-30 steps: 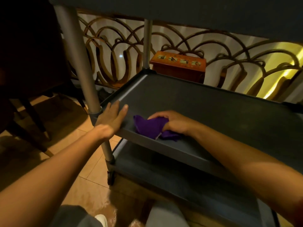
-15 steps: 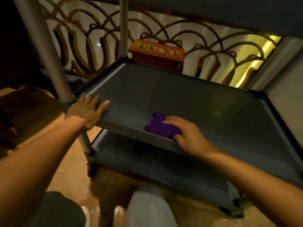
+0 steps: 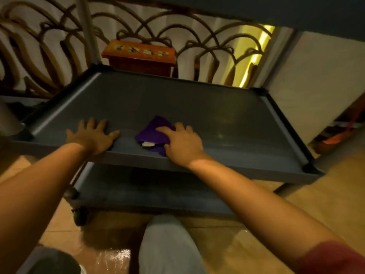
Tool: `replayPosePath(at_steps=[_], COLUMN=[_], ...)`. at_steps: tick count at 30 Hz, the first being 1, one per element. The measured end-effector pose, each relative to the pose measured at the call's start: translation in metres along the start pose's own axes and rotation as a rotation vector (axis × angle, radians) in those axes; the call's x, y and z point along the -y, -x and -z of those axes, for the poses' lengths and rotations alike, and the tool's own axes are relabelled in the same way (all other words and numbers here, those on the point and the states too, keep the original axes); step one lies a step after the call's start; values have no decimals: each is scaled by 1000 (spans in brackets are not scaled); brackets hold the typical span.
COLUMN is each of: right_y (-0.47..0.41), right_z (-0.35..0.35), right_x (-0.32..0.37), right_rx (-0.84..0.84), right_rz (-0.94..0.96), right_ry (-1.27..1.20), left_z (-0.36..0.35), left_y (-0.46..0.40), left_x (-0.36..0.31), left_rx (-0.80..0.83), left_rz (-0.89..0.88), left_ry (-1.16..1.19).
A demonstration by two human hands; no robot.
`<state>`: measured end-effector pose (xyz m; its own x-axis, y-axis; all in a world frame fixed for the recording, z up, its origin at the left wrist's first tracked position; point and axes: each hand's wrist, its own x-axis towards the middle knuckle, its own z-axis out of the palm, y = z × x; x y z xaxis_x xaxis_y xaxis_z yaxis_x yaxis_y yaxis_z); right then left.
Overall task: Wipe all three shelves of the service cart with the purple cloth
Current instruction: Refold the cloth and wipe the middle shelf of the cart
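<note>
Filling most of the view, the service cart (image 3: 197,107) stands on a tan tiled floor (image 3: 296,214), its dark grey middle shelf (image 3: 227,115) a shallow tray with a raised rim all round. The underside of the top shelf (image 3: 256,8) crosses the upper edge of the view, and the bottom shelf (image 3: 158,190) shows below the middle one, with a black wheel (image 3: 80,215) under its near left corner. A grey post (image 3: 89,30) rises from the far left corner of the middle shelf. Behind the cart runs a screen of curved brown scrollwork (image 3: 39,46), and an orange-red wooden box (image 3: 139,53) sits just beyond the far rim.

Two bare forearms reach in from the bottom corners; a dark red sleeve (image 3: 331,258) covers the upper right arm. A knee in light grey cloth (image 3: 169,244) shows low in the middle.

The left hand (image 3: 92,135) lies flat, palm down, over the near rim of the middle shelf, fingers spread wide and thumb pointing right. It holds nothing. The right hand (image 3: 181,143) is just beside it to the right, palm down on the purple cloth (image 3: 153,133), pressing it against the shelf with fingers loosely apart and laid over the fabric rather than pinching it.

The purple cloth is bunched on the middle shelf, close to the near rim and a little left of centre, sticking out to the left and far side from under the right hand. A small pale tag (image 3: 148,144) shows at its near edge.
</note>
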<state>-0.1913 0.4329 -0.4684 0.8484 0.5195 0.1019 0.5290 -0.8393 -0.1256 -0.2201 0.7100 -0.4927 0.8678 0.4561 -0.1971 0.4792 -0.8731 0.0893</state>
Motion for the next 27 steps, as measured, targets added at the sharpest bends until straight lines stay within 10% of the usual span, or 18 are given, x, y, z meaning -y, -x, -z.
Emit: replayPosePath(at_steps=[7, 17, 27], right_y=[101, 38, 104], right_z=[52, 18, 54], right_x=[-198, -83, -225], right_rx=[55, -67, -5], right_rz=[-649, -201, -636], right_ry=[229, 63, 245], left_z=[-5, -16, -15], left_y=[1, 23, 33], left_x=[-5, -106, -105], left_rx=[-68, 31, -103], left_rz=[-5, -225, -239], left_ry=[-49, 2, 45])
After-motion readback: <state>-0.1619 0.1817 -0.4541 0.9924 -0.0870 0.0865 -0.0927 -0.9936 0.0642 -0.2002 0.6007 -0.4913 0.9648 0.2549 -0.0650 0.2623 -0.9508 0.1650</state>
